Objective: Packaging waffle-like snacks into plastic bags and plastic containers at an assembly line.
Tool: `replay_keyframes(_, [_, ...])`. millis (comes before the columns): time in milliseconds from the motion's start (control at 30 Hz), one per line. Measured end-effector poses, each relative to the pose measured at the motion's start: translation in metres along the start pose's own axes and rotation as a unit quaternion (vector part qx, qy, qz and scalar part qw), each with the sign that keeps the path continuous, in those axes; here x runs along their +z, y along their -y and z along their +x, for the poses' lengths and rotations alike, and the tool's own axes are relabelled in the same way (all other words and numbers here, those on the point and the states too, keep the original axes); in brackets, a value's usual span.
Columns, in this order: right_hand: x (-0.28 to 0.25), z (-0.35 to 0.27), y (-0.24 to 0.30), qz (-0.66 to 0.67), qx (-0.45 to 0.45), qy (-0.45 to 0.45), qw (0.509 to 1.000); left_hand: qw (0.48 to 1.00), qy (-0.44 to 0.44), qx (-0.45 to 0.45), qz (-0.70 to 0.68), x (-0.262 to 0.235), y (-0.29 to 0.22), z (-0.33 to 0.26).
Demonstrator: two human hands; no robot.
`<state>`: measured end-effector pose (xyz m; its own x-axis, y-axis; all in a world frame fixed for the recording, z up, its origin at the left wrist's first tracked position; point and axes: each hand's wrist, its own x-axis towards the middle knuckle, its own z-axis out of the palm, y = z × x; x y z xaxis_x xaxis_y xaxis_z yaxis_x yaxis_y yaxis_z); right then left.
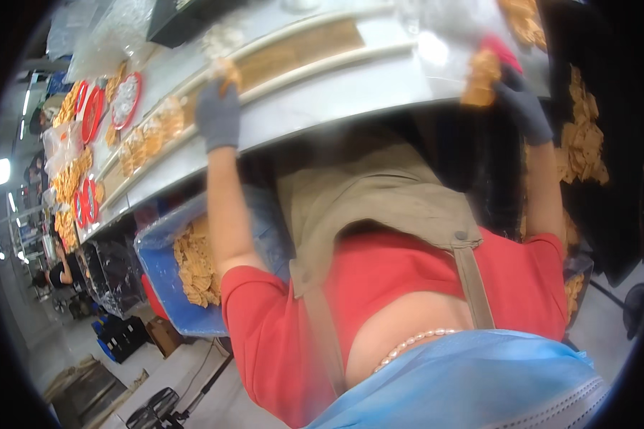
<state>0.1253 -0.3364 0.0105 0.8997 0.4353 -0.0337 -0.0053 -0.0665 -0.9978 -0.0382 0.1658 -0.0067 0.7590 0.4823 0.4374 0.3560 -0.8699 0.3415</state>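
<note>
My left hand, in a grey glove, is over the long channel on the bench with its fingers closed on a small orange piece; motion blurs the fingertips. My right hand, also gloved, is near the bench's right end and grips a larger orange-tan piece. A bright red object shows against that hand; its kind is too blurred to tell. Between two pale rails runs a brown strip. Farther left along it lies a row of orange pieces, some with a clear cover.
Red-rimmed trays and heaps of orange pieces stand at the bench's left. A blue lined bin below holds more pieces. Other pieces are at the right. A fan stands behind; another person is far left.
</note>
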Motion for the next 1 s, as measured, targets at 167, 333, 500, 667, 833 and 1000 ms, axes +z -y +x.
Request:
replay_keyframes(167, [0.079, 0.041, -0.006, -0.006, 0.04, 0.08, 0.996, 0.993, -0.085, -0.037, -0.075, 0.008, -0.003, 0.009])
replay_keyframes(333, [0.179, 0.089, 0.002, 0.088, 0.041, 0.197, 0.976, 0.88, 0.15, -0.192, -0.408, 0.014, 0.03, 0.042])
replay_keyframes(500, [0.252, 0.142, 0.007, 0.279, 0.14, 0.257, 0.915, 0.794, 0.241, -0.243, -0.503, -0.008, 0.023, 0.063])
replay_keyframes(667, [0.301, 0.179, -0.019, 0.278, 0.174, 0.217, 0.92, 0.758, 0.263, -0.251, -0.541, 0.01, 0.036, 0.063])
replay_keyframes(833, [0.316, 0.172, -0.023, 0.468, 0.261, 0.215, 0.817, 0.711, 0.284, -0.224, -0.603, 0.022, 0.028, 0.063])
replay_keyframes(1000, [0.306, 0.164, -0.024, 0.39, 0.117, 0.256, 0.877, 0.593, 0.201, -0.243, -0.741, 0.031, -0.014, 0.039])
